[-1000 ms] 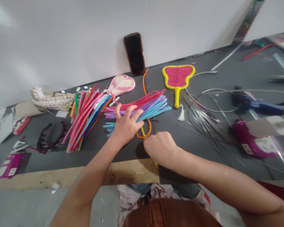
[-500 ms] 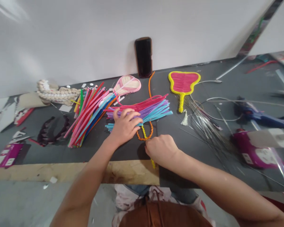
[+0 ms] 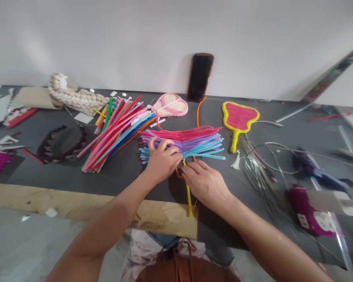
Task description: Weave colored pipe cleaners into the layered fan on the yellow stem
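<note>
My left hand (image 3: pixel 162 161) rests on a flat bundle of pink, purple and blue pipe cleaners (image 3: pixel 194 142), fingers curled over its near edge. My right hand (image 3: pixel 204 183) sits just right of it, fingers stretched toward the same spot, touching a yellow pipe cleaner (image 3: pixel 189 197) that runs toward the table's front edge. An orange pipe cleaner loop shows between the two hands, mostly hidden. Both hands meet at the bundle's middle.
A big heap of mixed pipe cleaners (image 3: pixel 117 131) lies to the left. A pink and yellow hand fan (image 3: pixel 239 117), a pale pink leaf shape (image 3: pixel 170 106), a phone (image 3: pixel 199 76) against the wall, thin wires (image 3: pixel 257 164), a blue glue gun (image 3: pixel 316 172) and purple packs (image 3: pixel 306 205) lie around.
My right hand has opened from a fist and moved up to the bundle beside my left hand. The orange loop is now mostly covered. The camera has swung left.
</note>
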Available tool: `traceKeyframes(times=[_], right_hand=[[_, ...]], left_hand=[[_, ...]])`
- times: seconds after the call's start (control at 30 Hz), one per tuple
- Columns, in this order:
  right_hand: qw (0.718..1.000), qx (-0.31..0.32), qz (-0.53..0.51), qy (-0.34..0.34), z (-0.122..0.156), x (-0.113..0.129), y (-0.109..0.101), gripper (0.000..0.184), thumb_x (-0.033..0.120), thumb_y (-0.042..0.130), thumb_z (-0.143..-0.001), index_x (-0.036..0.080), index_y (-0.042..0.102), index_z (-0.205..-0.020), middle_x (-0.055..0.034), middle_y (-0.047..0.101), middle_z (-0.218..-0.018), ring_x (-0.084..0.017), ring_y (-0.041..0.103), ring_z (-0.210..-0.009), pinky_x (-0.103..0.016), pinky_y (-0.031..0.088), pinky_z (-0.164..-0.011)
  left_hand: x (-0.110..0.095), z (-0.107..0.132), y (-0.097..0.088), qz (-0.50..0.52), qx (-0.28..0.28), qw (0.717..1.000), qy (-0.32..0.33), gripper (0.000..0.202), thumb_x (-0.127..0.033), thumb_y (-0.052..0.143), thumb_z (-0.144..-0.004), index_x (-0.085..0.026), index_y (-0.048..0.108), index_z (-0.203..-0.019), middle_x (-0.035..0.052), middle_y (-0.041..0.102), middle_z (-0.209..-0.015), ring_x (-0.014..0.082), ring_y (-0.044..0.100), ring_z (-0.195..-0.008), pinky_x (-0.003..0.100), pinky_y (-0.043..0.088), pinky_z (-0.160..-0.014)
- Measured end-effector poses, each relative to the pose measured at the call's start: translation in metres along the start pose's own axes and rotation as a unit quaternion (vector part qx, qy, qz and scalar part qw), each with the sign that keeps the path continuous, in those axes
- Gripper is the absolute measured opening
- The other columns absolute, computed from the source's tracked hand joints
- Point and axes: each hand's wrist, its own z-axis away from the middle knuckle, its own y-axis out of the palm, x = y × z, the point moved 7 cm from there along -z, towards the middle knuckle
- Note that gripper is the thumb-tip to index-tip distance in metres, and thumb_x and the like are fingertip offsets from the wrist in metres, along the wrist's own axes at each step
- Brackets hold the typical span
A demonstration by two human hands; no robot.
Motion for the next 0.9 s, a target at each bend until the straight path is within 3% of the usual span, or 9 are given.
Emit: traceKeyframes(times=[0.07, 0.13, 0.23, 0.37, 0.57, 0.77, 0.9], right_hand=[[0.997, -0.068, 0.013, -0.044, -0.001, -0.003, -0.001, 0.037, 0.011, 0.040, -0.094, 0.012, 0.061, -0.125, -0.0138, 0.065, -0.122, -0.023, 0.054, -0.114, -0.032, 0.047, -0.094], [0.994, -0.088, 0.029, -0.049, -0.002, -0.010, 0.004, 0.044, 0.008, 0.041, -0.091, 0.007, 0.055, -0.132, -0.0156, 0.060, -0.127, -0.025, 0.049, -0.115, -0.036, 0.045, -0.099], [0.996, -0.064, 0.051, -0.026, -0.004, -0.020, 0.013, 0.050, 0.004, 0.041, -0.086, 0.004, 0.051, -0.136, -0.0166, 0.060, -0.120, -0.026, 0.049, -0.106, -0.039, 0.046, -0.096], [0.997, -0.018, 0.071, 0.002, -0.007, -0.025, 0.020, 0.058, 0.003, 0.042, -0.082, 0.010, 0.048, -0.139, -0.0147, 0.059, -0.110, -0.026, 0.049, -0.097, -0.039, 0.047, -0.089], [0.996, 0.016, 0.076, 0.038, -0.007, -0.026, 0.019, 0.050, 0.008, 0.043, -0.087, 0.012, 0.054, -0.135, -0.0135, 0.060, -0.107, -0.026, 0.050, -0.095, -0.036, 0.046, -0.087], [0.998, 0.020, 0.052, 0.036, -0.007, -0.032, 0.020, 0.046, 0.007, 0.045, -0.086, 0.016, 0.061, -0.128, -0.0120, 0.062, -0.109, -0.024, 0.052, -0.098, -0.035, 0.046, -0.090], [0.999, -0.001, 0.024, 0.034, -0.009, -0.037, 0.018, 0.041, 0.009, 0.045, -0.089, 0.018, 0.063, -0.126, -0.0106, 0.063, -0.108, -0.022, 0.054, -0.099, -0.033, 0.048, -0.090]], left_hand=[[0.001, 0.001, 0.000, 0.009, 0.000, 1.000, -0.002, 0.014, -0.028, 0.057, -0.092, -0.027, 0.070, -0.086, 0.0001, 0.074, -0.097, 0.0256, 0.052, -0.111, 0.058, 0.016, -0.103], [0.002, 0.002, 0.001, 0.014, 0.000, 1.000, -0.009, 0.016, -0.028, 0.056, -0.092, -0.027, 0.070, -0.086, 0.0004, 0.074, -0.096, 0.0255, 0.052, -0.112, 0.059, 0.016, -0.103], [0.001, 0.002, 0.002, 0.014, 0.007, 1.000, -0.013, 0.016, -0.025, 0.057, -0.092, -0.027, 0.070, -0.084, -0.0004, 0.074, -0.094, 0.0251, 0.052, -0.111, 0.060, 0.015, -0.103], [0.001, 0.001, 0.004, 0.015, 0.013, 1.000, -0.019, 0.016, -0.024, 0.058, -0.091, -0.026, 0.069, -0.080, -0.0005, 0.073, -0.093, 0.0247, 0.052, -0.112, 0.060, 0.014, -0.105], [0.001, 0.002, 0.003, 0.014, -0.002, 1.000, -0.028, 0.016, -0.023, 0.059, -0.089, -0.024, 0.068, -0.075, 0.0009, 0.070, -0.090, 0.0267, 0.050, -0.114, 0.060, 0.017, -0.103], [0.002, 0.002, 0.004, 0.030, 0.008, 0.999, -0.040, 0.018, -0.019, 0.056, -0.088, -0.025, 0.068, -0.076, 0.0008, 0.068, -0.075, 0.0268, 0.049, -0.112, 0.061, 0.014, -0.104], [0.009, 0.003, 0.005, 0.066, 0.010, 0.995, -0.069, 0.018, -0.020, 0.056, -0.089, -0.026, 0.069, -0.079, 0.0009, 0.070, -0.078, 0.0259, 0.050, -0.111, 0.059, 0.015, -0.103]])
